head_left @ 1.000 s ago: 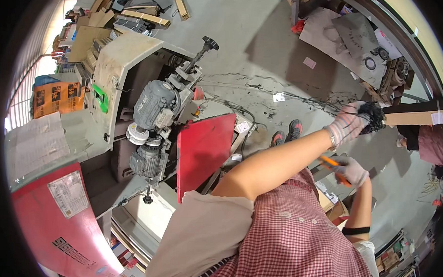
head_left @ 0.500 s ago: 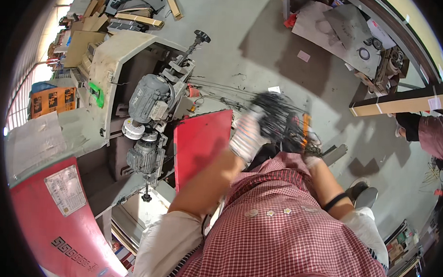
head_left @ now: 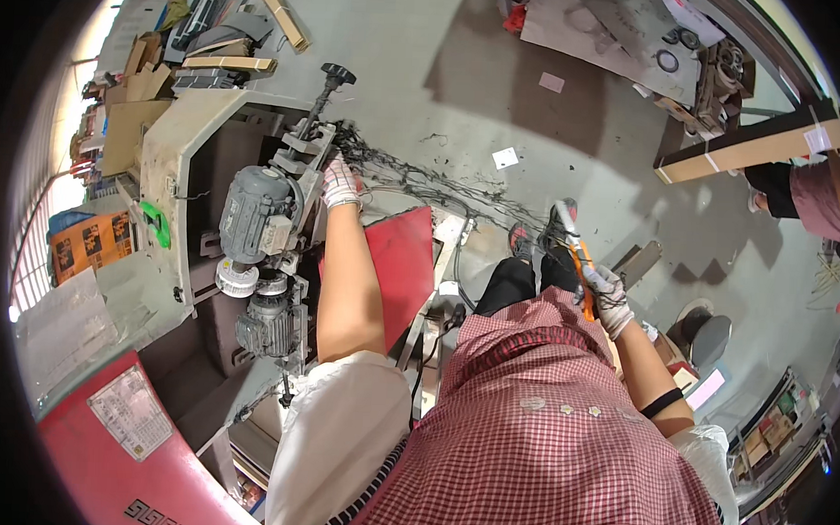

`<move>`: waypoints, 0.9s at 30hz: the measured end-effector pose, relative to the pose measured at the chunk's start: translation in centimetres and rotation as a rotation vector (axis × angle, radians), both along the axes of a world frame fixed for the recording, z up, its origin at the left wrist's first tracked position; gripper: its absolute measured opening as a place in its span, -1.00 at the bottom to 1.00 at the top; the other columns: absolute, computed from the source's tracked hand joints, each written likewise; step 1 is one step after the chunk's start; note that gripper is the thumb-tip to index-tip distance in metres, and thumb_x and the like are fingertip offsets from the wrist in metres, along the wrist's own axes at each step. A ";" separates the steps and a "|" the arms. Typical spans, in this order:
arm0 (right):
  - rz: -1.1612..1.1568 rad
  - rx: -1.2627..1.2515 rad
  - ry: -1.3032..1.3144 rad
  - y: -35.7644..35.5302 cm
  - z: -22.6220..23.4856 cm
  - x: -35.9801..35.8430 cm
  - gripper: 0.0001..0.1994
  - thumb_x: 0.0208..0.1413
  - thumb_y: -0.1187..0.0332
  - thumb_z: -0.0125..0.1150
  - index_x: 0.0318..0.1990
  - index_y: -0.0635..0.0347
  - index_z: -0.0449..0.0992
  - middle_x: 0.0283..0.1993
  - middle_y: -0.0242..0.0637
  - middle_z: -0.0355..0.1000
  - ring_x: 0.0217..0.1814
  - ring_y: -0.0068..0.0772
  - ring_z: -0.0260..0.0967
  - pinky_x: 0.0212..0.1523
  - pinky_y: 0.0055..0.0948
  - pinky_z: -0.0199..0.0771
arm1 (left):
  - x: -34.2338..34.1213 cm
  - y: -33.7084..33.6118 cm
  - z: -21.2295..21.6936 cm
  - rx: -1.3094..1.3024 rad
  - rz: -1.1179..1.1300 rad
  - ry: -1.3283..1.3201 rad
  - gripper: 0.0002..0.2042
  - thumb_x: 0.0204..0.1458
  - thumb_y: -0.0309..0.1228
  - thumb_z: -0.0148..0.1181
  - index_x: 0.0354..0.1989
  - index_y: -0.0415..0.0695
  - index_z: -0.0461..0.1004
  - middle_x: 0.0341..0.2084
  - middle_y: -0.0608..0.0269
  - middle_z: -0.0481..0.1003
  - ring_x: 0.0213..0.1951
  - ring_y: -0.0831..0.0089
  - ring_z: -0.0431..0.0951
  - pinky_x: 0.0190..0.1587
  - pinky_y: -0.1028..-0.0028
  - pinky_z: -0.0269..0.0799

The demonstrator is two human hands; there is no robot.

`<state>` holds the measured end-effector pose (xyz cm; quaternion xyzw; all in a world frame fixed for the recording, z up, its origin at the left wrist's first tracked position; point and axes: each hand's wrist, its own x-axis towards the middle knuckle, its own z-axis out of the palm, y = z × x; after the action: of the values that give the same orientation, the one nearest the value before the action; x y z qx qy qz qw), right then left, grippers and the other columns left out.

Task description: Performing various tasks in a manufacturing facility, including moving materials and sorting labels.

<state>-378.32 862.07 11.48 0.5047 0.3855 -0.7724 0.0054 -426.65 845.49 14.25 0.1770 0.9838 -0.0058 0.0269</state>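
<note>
Grey floor (head_left: 382, 30) backs two gloved grips (head_left: 340, 183), the right (head_left: 610, 302) holding one orange tool (head_left: 580, 258).

A factory workshop: 2 grey finned metal motors (head_left: 255, 212) fill an open beige metal machine housing (head_left: 176, 141) at 9 o'clock; flattened brown cardboard (head_left: 133, 134) leans at 10 o'clock.

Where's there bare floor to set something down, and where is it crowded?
Bare floor lies between the pale bundle and the pink card; another patch, lightly specked, between the white card and the long box. It's crowded by the left hand, where black strands tangle beside the machine and run toward the shoes.
</note>
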 end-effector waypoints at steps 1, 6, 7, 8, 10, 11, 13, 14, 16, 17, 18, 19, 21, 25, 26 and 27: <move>0.048 0.017 0.008 -0.2 0.3 -0.1 -0.67 0.16 0.06 0.14 -0.30 0.19 0.42 -0.59 -0.35 0.37 -0.66 -0.45 0.36 -0.64 -0.51 0.36 | 0.6 0.6 -0.5 0.344 0.248 -0.199 -0.58 0.21 -0.17 -0.16 -0.03 -0.27 0.43 -0.15 -0.08 0.51 -0.11 0.10 0.52 -0.05 0.17 0.42; -0.021 0.151 -0.038 0.4 2.8 3.0 -0.62 0.13 0.01 0.15 -0.32 0.21 0.40 -0.58 -0.40 0.29 -0.67 -0.50 0.30 -0.65 -0.50 0.34 | 11.6 5.8 -4.6 1.723 0.401 -0.685 -0.68 0.12 -0.26 0.08 -0.11 -0.29 0.40 -0.29 0.12 0.47 -0.32 0.36 0.45 -0.15 0.37 0.45; -0.071 0.211 -0.033 1.6 4.2 3.7 -0.61 0.12 0.01 0.16 -0.31 0.22 0.40 -0.59 -0.41 0.27 -0.68 -0.53 0.27 -0.66 -0.51 0.32 | 15.2 7.6 -5.6 1.768 0.283 -0.847 -0.67 0.11 -0.25 0.11 -0.10 -0.27 0.38 -0.32 0.15 0.46 -0.35 0.43 0.43 -0.16 0.39 0.45; -0.113 0.195 -0.056 3.3 7.2 4.0 -0.62 0.12 0.01 0.16 -0.30 0.22 0.41 -0.62 -0.44 0.25 -0.69 -0.58 0.23 -0.65 -0.54 0.27 | 19.6 11.4 -5.1 1.055 -0.047 -0.465 -0.65 0.11 -0.22 0.08 -0.09 -0.26 0.39 -0.29 0.12 0.48 -0.34 0.43 0.45 -0.17 0.40 0.46; -0.180 0.355 -0.050 6.2 10.6 6.6 -0.62 0.12 0.03 0.16 -0.31 0.23 0.42 -0.61 -0.44 0.28 -0.67 -0.61 0.23 -0.64 -0.57 0.25 | 26.9 16.9 -3.6 1.506 0.078 -0.992 -0.76 0.16 -0.39 -0.07 -0.12 -0.28 0.40 -0.23 0.16 0.49 -0.19 0.38 0.51 -0.01 0.44 0.47; -0.187 0.426 -0.049 7.5 12.7 7.7 -0.62 0.11 0.03 0.16 -0.31 0.23 0.42 -0.60 -0.42 0.30 -0.67 -0.61 0.24 -0.64 -0.58 0.24 | 28.9 17.9 -4.8 1.012 -0.407 -0.567 -0.75 0.08 -0.51 0.07 -0.07 -0.31 0.38 -0.17 0.14 0.50 -0.15 0.36 0.51 0.01 0.40 0.44; -0.169 0.467 -0.103 9.9 18.4 11.0 -0.61 0.10 0.04 0.16 -0.25 0.26 0.45 -0.58 -0.42 0.34 -0.62 -0.62 0.25 -0.60 -0.57 0.24 | 35.4 25.4 1.8 1.357 -0.271 -1.226 -0.75 0.08 -0.53 0.06 -0.05 -0.29 0.38 -0.19 0.20 0.50 -0.15 0.43 0.52 0.02 0.42 0.45; -0.120 0.496 -0.085 10.9 20.4 12.8 -0.61 0.10 0.04 0.16 -0.25 0.27 0.45 -0.58 -0.42 0.34 -0.60 -0.62 0.25 -0.59 -0.57 0.24 | 37.5 28.4 4.0 1.462 -0.344 -1.472 -0.74 0.07 -0.59 0.03 -0.04 -0.27 0.37 -0.19 0.24 0.51 -0.15 0.49 0.51 -0.01 0.46 0.46; -0.064 0.495 -0.040 13.0 23.6 16.2 -0.62 0.10 0.06 0.16 -0.26 0.27 0.46 -0.57 -0.41 0.35 -0.56 -0.63 0.26 -0.56 -0.58 0.24 | 42.7 33.4 5.9 1.187 -0.043 -2.101 -0.80 0.14 -0.52 -0.07 -0.09 -0.20 0.39 -0.28 0.27 0.50 -0.28 0.58 0.52 -0.20 0.63 0.48; -0.143 0.473 -0.005 13.7 24.3 18.5 -0.64 0.10 0.08 0.18 -0.25 0.26 0.46 -0.56 -0.40 0.37 -0.56 -0.63 0.28 -0.55 -0.58 0.26 | 45.9 36.0 5.1 0.767 0.404 -2.470 -0.82 0.15 -0.46 -0.08 -0.12 -0.17 0.40 -0.33 0.27 0.50 -0.34 0.60 0.50 -0.29 0.73 0.45; -0.241 0.462 -0.013 14.2 25.2 21.3 -0.64 0.10 0.09 0.19 -0.24 0.26 0.46 -0.56 -0.39 0.38 -0.55 -0.63 0.29 -0.55 -0.59 0.28 | 50.2 36.7 6.3 0.675 -0.265 -2.269 -0.83 0.07 -0.49 -0.05 -0.20 -0.16 0.43 -0.36 0.24 0.50 -0.36 0.51 0.50 -0.27 0.59 0.44; -0.333 0.453 -0.007 14.9 26.1 24.5 -0.64 0.09 0.09 0.20 -0.23 0.26 0.46 -0.55 -0.39 0.39 -0.55 -0.63 0.31 -0.54 -0.59 0.30 | 54.3 35.8 8.2 0.593 -0.881 -1.957 -0.84 -0.01 -0.51 -0.02 -0.27 -0.16 0.46 -0.39 0.22 0.50 -0.37 0.42 0.51 -0.26 0.45 0.44; -0.494 0.457 0.032 16.2 26.6 31.0 -0.65 0.07 0.14 0.25 -0.17 0.26 0.46 -0.49 -0.36 0.43 -0.51 -0.60 0.35 -0.53 -0.62 0.35 | 58.3 37.9 8.8 0.202 -2.197 -1.454 -0.85 -0.13 -0.58 0.02 -0.37 -0.19 0.49 -0.44 0.11 0.49 -0.39 0.31 0.50 -0.27 0.32 0.42; -0.774 0.330 0.072 15.7 25.1 45.9 -0.64 0.06 0.20 0.24 -0.14 0.33 0.44 -0.38 -0.19 0.49 -0.42 -0.44 0.47 -0.33 -0.45 0.52 | 67.9 41.5 11.3 -0.727 -0.937 -2.469 -0.60 -0.07 -0.39 0.12 -0.01 -0.24 0.43 -0.19 0.27 0.52 -0.14 0.49 0.49 -0.02 0.49 0.40; -0.823 0.305 0.139 14.8 24.2 49.4 -0.64 0.04 0.21 0.25 -0.15 0.34 0.45 -0.36 -0.16 0.50 -0.39 -0.40 0.49 -0.29 -0.45 0.54 | 69.7 42.7 14.3 -0.700 -0.776 -2.546 -0.58 -0.07 -0.38 0.13 0.02 -0.23 0.41 -0.16 0.24 0.51 -0.11 0.45 0.50 0.01 0.46 0.40; -0.871 0.278 0.209 13.8 23.8 52.3 -0.64 0.03 0.21 0.26 -0.16 0.34 0.47 -0.34 -0.14 0.51 -0.35 -0.37 0.51 -0.25 -0.44 0.55 | 71.4 44.1 16.5 -0.673 -0.602 -2.609 -0.56 -0.07 -0.38 0.14 0.05 -0.22 0.39 -0.12 0.21 0.51 -0.07 0.41 0.50 0.05 0.43 0.40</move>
<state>-326.06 875.88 35.29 0.5349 0.2362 -0.6904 -0.4259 -355.22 889.62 30.73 0.2431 0.1218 -0.0781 0.9592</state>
